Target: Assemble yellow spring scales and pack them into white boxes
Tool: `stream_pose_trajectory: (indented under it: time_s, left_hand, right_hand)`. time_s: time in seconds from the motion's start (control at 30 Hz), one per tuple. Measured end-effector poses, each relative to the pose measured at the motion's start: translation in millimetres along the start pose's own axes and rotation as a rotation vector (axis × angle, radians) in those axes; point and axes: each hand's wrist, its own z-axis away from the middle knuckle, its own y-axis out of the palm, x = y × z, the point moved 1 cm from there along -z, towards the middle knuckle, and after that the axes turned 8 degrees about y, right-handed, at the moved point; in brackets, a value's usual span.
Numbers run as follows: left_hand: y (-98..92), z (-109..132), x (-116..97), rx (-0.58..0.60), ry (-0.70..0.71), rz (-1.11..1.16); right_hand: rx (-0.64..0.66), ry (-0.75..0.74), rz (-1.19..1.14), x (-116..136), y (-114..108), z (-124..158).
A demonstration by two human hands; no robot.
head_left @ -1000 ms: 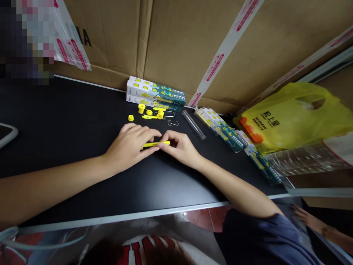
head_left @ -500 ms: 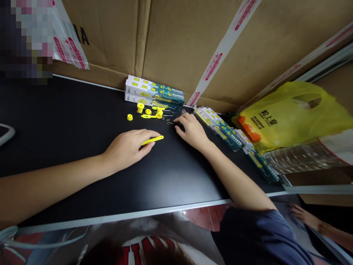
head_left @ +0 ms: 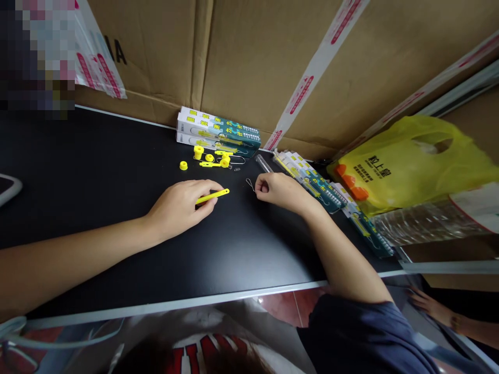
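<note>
Between the thumb and fingers of my left hand (head_left: pixel 185 208) is a slim yellow plastic rod (head_left: pixel 212 196) with a small hole at its tip. To its right, my right hand (head_left: pixel 278 189) is closed in a pinch on a thin wire hook (head_left: pixel 250 183), whose looped end sticks out to the left. Beyond both hands lie several yellow plastic parts: a cap (head_left: pixel 183 165), a spool-shaped piece (head_left: pixel 198 151) and a flat stick (head_left: pixel 209 164). A small spring (head_left: pixel 237 169) and a clear tube (head_left: pixel 263 163) rest near my right hand.
Stacked printed boxes (head_left: pixel 218 132) stand against the large cardboard (head_left: pixel 249 67) at the back. More printed boxes (head_left: pixel 312 179) lie to the right, beside a yellow plastic bag (head_left: pixel 413 161). A white-edged device (head_left: pixel 8 188) sits far left. Another person's hand (head_left: pixel 431 306) shows at lower right.
My right hand has picked up the wire hook and drawn it back towards me and slightly right. The clear tube is now more exposed. My left hand has barely shifted with the yellow rod.
</note>
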Motion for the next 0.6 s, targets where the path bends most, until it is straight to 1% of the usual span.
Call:
stream_pose_trajectory:
  time_s: [0.07,0.13,0.27,0.33,0.37,0.43,0.6]
  left_hand:
    - [0.0,0,0,-0.007,-0.004,0.001]
    - [0.3,0,0,-0.015,-0.008,0.002]
    - [0.9,0,0,-0.015,0.008,-0.001]
    - [0.6,0,0,-0.018,0.014,0.003]
    - [0.4,0,0,-0.018,0.013,0.005]
    - [0.1,0,-1,-0.016,0.008,0.009]
    - [0.0,-1,-1,-0.014,0.007,0.015]
  right_hand:
    - [0.015,-0.017,-0.008,-1,0,0]
    - [0.001,-0.023,-0.009,-2,2,-2]
    - [-0.149,-0.004,0.0,0,11,-8]
    - [-0.191,-0.006,-0.022,1,15,-10]
    - [-0.185,-0.013,-0.042,1,16,-11]
    - [-0.131,-0.03,-0.088,1,16,-10]
    - [0.066,-0.088,-0.143,-2,7,-4]
